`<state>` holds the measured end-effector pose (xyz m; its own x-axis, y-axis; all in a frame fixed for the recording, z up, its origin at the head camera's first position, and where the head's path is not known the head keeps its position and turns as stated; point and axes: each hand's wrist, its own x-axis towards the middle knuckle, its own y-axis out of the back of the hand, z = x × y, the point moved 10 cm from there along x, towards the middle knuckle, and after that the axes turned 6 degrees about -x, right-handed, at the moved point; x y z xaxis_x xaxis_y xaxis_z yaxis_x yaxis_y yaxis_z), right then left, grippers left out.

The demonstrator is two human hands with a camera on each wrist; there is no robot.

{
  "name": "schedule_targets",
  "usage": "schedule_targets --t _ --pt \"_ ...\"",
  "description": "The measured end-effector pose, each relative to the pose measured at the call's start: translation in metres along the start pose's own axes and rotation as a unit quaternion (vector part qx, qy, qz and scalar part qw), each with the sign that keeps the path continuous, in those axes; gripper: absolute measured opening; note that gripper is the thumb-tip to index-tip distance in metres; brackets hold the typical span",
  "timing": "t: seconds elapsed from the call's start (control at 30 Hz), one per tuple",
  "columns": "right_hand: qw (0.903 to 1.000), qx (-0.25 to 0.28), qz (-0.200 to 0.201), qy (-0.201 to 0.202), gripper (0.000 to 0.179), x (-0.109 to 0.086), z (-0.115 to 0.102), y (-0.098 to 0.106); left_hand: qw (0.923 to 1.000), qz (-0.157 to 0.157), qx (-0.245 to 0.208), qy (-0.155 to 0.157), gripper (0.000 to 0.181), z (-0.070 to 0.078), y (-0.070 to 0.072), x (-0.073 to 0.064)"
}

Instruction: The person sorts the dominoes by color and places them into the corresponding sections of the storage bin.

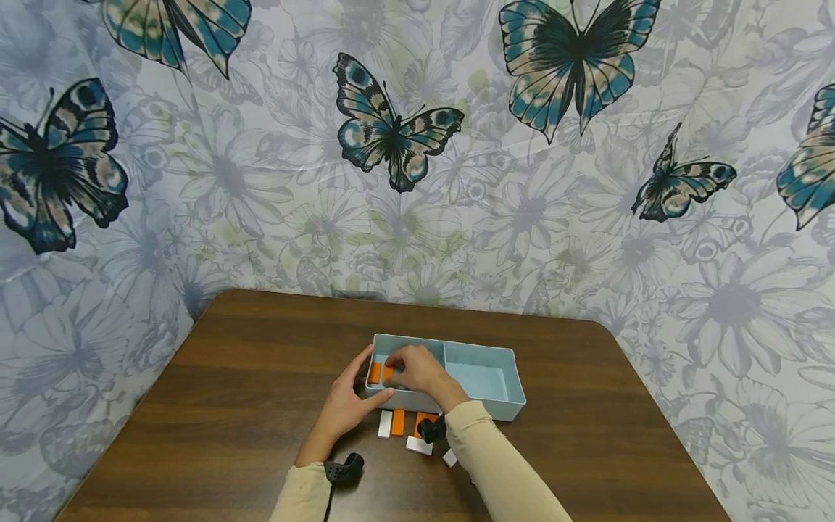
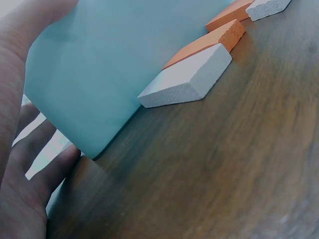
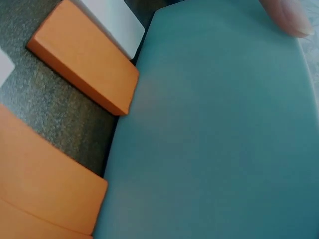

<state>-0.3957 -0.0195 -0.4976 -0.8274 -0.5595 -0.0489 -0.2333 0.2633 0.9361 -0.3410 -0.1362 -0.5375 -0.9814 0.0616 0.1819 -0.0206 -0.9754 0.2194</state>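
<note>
A light blue divided box (image 1: 485, 395) stands on the table. Inside its left compartment, my right hand (image 1: 420, 370) pinches an orange block (image 1: 388, 373) between thumb and fingers. Beside that block stands another orange block (image 1: 375, 373), against the left end. My left hand (image 1: 344, 406) spreads round the box's front left corner, its thumb at the front rim and its fingers along the left end. In the left wrist view, the fingers (image 2: 55, 169) lie beside the end wall. The right wrist view shows one fingertip (image 3: 294, 20) at the rim; the pinched block is hidden there.
Along the box's front lie a white block (image 1: 385, 425), an orange block (image 1: 398, 423) and more orange pieces (image 1: 424, 418) partly behind the right wrist. Nearer are white blocks (image 1: 419, 446). A patterned butterfly backdrop (image 1: 417, 239) rises behind the brown table (image 1: 261, 348).
</note>
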Motion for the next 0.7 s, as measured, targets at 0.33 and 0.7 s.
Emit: schedule_targets --t 0.33,0.7 --pt "1.0000 0.000 0.000 -0.004 0.034 0.0020 0.0032 -0.0026 1.0000 0.001 0.007 0.001 0.089 -0.0026 -0.0015 0.0014" --pt "1.0000 0.009 0.000 0.001 0.033 0.0044 0.0027 -0.0051 1.0000 0.000 0.006 0.000 0.089 -0.0037 -0.0007 0.0023"
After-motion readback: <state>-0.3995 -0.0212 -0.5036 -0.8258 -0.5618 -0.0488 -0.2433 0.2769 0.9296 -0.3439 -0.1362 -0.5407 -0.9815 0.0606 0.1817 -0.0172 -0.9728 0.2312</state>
